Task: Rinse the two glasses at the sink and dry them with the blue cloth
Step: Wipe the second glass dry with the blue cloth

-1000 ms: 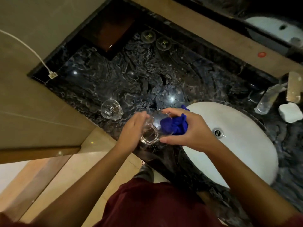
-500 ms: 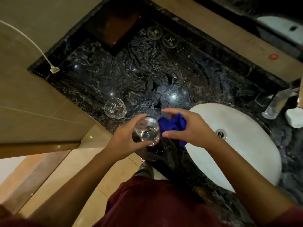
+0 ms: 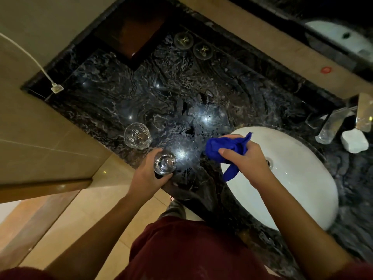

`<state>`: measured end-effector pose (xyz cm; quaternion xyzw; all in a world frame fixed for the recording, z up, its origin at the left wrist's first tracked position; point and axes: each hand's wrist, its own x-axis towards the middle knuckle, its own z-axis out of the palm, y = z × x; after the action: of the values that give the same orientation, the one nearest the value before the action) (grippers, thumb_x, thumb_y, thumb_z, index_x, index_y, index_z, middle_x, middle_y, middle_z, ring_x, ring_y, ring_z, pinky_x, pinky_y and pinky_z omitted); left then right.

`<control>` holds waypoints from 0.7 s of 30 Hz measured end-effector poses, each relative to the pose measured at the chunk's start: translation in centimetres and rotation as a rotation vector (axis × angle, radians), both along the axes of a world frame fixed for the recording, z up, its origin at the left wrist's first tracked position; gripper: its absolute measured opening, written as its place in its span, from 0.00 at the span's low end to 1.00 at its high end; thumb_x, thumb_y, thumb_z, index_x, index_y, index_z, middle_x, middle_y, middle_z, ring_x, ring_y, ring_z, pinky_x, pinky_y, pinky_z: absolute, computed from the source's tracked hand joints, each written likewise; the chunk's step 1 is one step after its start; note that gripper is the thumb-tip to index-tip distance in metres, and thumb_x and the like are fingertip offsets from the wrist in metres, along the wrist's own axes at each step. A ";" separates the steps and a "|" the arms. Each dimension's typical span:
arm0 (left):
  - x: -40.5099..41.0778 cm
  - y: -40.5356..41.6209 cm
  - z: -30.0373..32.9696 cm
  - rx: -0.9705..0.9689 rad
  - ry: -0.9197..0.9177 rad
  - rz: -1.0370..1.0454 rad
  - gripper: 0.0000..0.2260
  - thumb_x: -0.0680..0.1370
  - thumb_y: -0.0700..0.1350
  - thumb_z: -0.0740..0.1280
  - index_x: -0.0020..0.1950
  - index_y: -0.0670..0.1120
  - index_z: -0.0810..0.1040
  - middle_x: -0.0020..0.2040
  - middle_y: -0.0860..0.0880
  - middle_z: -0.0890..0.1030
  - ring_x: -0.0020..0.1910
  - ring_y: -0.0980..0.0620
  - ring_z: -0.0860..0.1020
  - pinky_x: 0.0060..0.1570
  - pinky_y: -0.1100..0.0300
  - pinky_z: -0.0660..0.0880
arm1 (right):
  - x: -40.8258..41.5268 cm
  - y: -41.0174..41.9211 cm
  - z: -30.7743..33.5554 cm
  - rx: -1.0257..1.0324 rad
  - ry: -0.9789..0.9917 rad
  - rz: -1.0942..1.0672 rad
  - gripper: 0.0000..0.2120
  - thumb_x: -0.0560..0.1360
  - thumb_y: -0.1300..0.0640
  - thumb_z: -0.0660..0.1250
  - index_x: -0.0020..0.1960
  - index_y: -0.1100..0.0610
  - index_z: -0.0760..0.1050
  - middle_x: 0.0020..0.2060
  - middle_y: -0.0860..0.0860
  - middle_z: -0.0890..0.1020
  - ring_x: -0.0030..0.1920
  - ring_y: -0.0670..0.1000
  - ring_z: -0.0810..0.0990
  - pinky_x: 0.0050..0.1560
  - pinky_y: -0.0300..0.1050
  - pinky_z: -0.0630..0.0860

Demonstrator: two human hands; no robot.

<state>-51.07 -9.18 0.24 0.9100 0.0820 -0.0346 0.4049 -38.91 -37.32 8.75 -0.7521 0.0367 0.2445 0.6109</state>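
Note:
My left hand (image 3: 148, 174) grips a clear glass (image 3: 165, 164) upright at the front edge of the black marble counter (image 3: 171, 93). A second clear glass (image 3: 137, 136) stands on the counter just behind and left of it, untouched. My right hand (image 3: 245, 158) clutches the bunched blue cloth (image 3: 224, 147) over the left rim of the white oval sink (image 3: 298, 182). One tail of the cloth hangs below my palm. Cloth and held glass are apart, with a gap of counter between them.
A chrome tap (image 3: 333, 124) and a white soap block (image 3: 354, 141) sit at the sink's far right. Two round coasters (image 3: 193, 45) lie at the back of the counter beside a dark wooden box (image 3: 133, 31). A white cable with plug (image 3: 56, 87) hangs on the left wall.
The cloth has come out of the glass. My left hand has carried the glass left and down toward the counter edge, while my right hand has drawn the cloth right, over the sink rim.

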 end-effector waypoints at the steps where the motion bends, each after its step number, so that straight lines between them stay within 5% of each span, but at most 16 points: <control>1: 0.0 -0.1 0.1 -0.007 0.006 0.001 0.39 0.69 0.45 0.83 0.75 0.47 0.67 0.69 0.46 0.78 0.66 0.46 0.78 0.63 0.56 0.75 | 0.0 0.2 0.2 0.018 0.012 -0.019 0.13 0.71 0.57 0.77 0.55 0.49 0.83 0.48 0.44 0.88 0.49 0.45 0.87 0.45 0.35 0.80; 4: -0.1 -0.1 1.6 -0.044 0.019 -0.012 0.40 0.70 0.48 0.82 0.76 0.41 0.68 0.71 0.42 0.75 0.70 0.44 0.75 0.69 0.55 0.71 | 0.0 0.9 1.2 0.141 0.075 -0.118 0.18 0.72 0.57 0.75 0.60 0.58 0.79 0.47 0.52 0.88 0.43 0.52 0.88 0.38 0.41 0.81; 7: 0.0 0.0 5.2 0.005 -0.138 -0.009 0.35 0.76 0.62 0.73 0.75 0.43 0.70 0.72 0.46 0.74 0.72 0.49 0.72 0.73 0.56 0.67 | 0.1 1.4 2.9 0.377 0.184 -0.203 0.20 0.76 0.63 0.71 0.65 0.68 0.71 0.56 0.67 0.83 0.46 0.62 0.87 0.43 0.55 0.84; 10: 2.8 -1.4 10.3 -0.126 -0.103 -0.036 0.29 0.78 0.71 0.63 0.74 0.56 0.71 0.74 0.60 0.70 0.75 0.61 0.67 0.72 0.61 0.64 | -0.2 2.5 4.8 0.598 0.327 -0.200 0.22 0.75 0.64 0.68 0.67 0.70 0.72 0.58 0.67 0.84 0.52 0.64 0.86 0.47 0.62 0.84; 13: 7.1 -3.4 14.3 -0.360 -0.022 -0.134 0.22 0.78 0.65 0.66 0.69 0.56 0.77 0.73 0.55 0.74 0.72 0.59 0.72 0.72 0.54 0.69 | -0.9 4.1 5.9 0.655 0.427 -0.188 0.24 0.74 0.59 0.71 0.67 0.69 0.74 0.61 0.68 0.83 0.57 0.66 0.84 0.58 0.74 0.79; 17: 9.6 -4.2 16.6 -0.466 -0.092 -0.176 0.12 0.78 0.44 0.71 0.61 0.44 0.83 0.65 0.45 0.82 0.65 0.48 0.81 0.69 0.45 0.75 | -1.4 3.7 5.9 0.660 0.391 -0.174 0.13 0.78 0.57 0.71 0.60 0.62 0.83 0.58 0.61 0.86 0.56 0.57 0.87 0.55 0.55 0.84; 21: 10.2 -4.5 18.0 -0.448 -0.097 -0.265 0.11 0.79 0.38 0.68 0.60 0.48 0.83 0.56 0.54 0.86 0.55 0.57 0.83 0.57 0.61 0.78 | -1.7 1.2 5.1 0.220 -0.029 -0.128 0.05 0.78 0.56 0.73 0.52 0.49 0.86 0.43 0.45 0.89 0.44 0.42 0.86 0.48 0.39 0.78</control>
<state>-40.83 -13.72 18.25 0.8012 -0.0670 -0.0606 0.5916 -40.64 -36.10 13.83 -0.6802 0.0487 0.1966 0.7045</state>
